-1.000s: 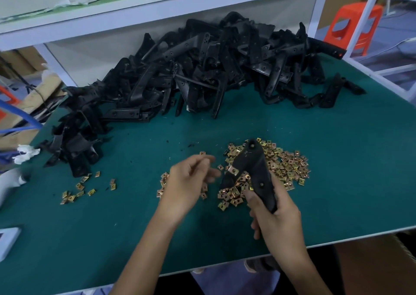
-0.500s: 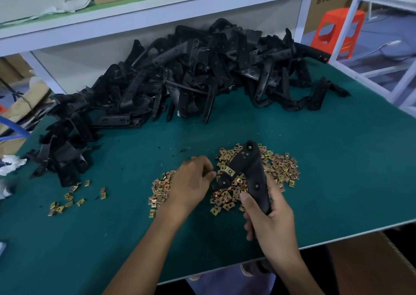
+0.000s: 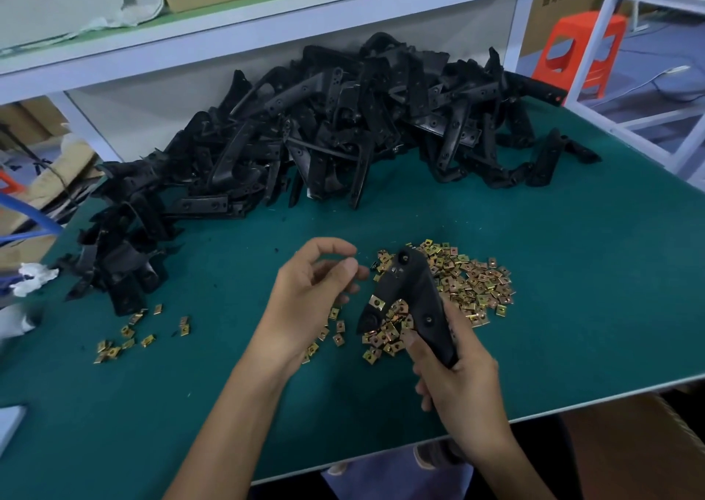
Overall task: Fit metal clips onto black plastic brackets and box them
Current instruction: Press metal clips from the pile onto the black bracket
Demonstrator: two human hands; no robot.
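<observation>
The right hand (image 3: 457, 377) grips the lower end of a black bracket (image 3: 416, 297), fingers and thumb curled round it, and holds it tilted over the near-left part of the clip pile (image 3: 469, 282). One clip (image 3: 377, 303) sits on the bracket's short prong, above the pile's near-left edge. The left hand (image 3: 305, 297) hovers just left of the pile with its fingers curled and the thumb close to the forefinger. Whether it pinches a clip cannot be told. Loose clips lie under this hand. A small scatter of clips (image 3: 129, 335) lies well left of the pile. The bracket heap (image 3: 324, 137) lies beyond the pile, curving round to its far left, on the green table (image 3: 572, 328).
</observation>
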